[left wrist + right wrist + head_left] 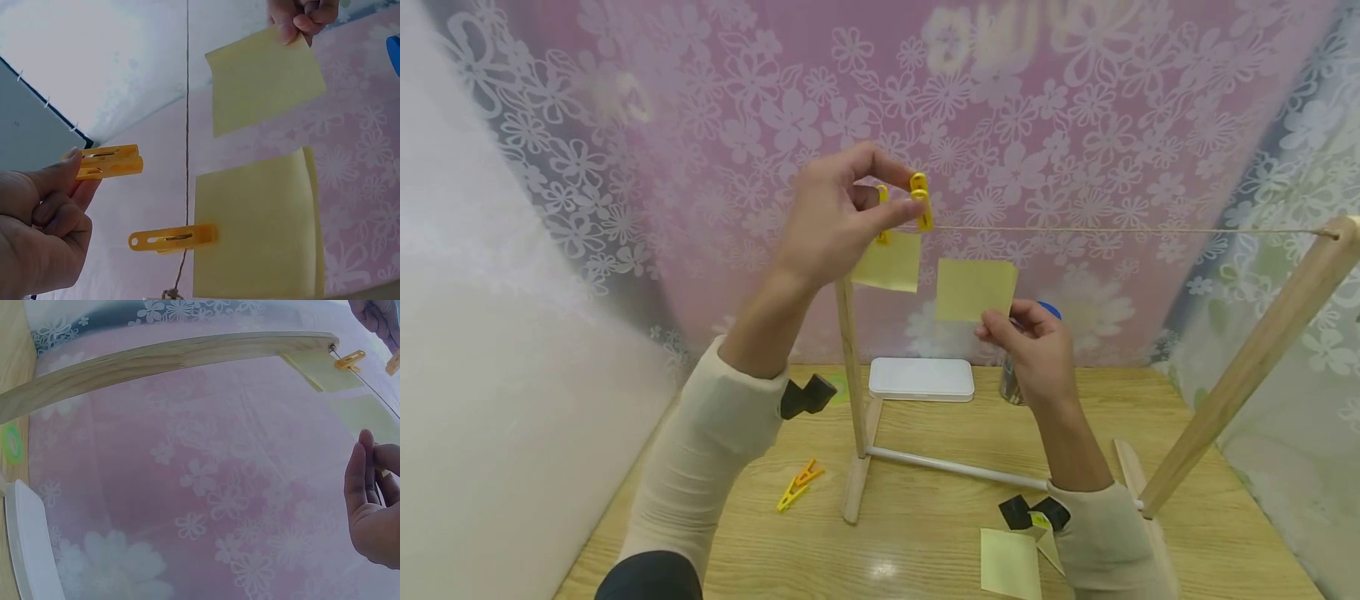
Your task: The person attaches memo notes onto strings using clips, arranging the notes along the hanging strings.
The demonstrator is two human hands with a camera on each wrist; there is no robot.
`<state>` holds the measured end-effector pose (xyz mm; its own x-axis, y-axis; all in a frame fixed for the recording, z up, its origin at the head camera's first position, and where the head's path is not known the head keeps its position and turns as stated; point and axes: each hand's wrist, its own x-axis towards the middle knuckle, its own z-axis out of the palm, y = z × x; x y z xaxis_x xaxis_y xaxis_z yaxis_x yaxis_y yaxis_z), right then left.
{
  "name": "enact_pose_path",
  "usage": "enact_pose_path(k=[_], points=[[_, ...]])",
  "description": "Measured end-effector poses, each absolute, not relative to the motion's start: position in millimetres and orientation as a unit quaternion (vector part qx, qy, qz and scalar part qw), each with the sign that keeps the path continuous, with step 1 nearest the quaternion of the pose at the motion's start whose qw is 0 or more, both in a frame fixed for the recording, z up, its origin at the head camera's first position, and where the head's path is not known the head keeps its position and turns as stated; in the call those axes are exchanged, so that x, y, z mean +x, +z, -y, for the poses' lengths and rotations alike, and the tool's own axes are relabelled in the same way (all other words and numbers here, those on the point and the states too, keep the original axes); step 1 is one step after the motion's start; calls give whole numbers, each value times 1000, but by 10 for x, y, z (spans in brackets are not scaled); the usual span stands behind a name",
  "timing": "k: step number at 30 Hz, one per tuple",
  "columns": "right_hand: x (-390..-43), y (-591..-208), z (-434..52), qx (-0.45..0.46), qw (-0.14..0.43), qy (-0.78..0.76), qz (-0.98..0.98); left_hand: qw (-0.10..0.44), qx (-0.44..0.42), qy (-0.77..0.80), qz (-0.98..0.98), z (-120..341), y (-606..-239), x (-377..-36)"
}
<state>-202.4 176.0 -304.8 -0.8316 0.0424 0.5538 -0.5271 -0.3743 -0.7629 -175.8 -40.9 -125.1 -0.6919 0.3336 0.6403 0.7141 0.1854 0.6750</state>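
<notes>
We are pinching a yellow peg [920, 198] in our left hand [835, 218] at the string [1112, 229]; our right hand [1037, 350] fingers are pinching a loose note [973, 288] below the string, which risks slipping free.

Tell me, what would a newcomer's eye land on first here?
Probably the left hand raised at the string, pinching a yellow clothespin beside a sticky note already pegged there. Just below, the right hand holds up a second yellow note.

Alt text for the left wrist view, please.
A left hand pinches a yellow clothespin beside a thin string. A second clothespin already pins one yellow paper note to the string, while the right hand holds another note nearby.
</notes>
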Motion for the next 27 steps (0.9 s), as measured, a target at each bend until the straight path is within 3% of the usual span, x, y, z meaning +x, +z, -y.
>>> enact_pose_path(k=[13, 27], points=[[-2128, -2927, -1664, 222, 181, 828, 482, 177, -327, -559, 741, 150, -1368, -2061], [-2176, -2857, -1620, 202, 166, 836, 482, 167, -290, -523, 784, 27, -1419, -2151]])
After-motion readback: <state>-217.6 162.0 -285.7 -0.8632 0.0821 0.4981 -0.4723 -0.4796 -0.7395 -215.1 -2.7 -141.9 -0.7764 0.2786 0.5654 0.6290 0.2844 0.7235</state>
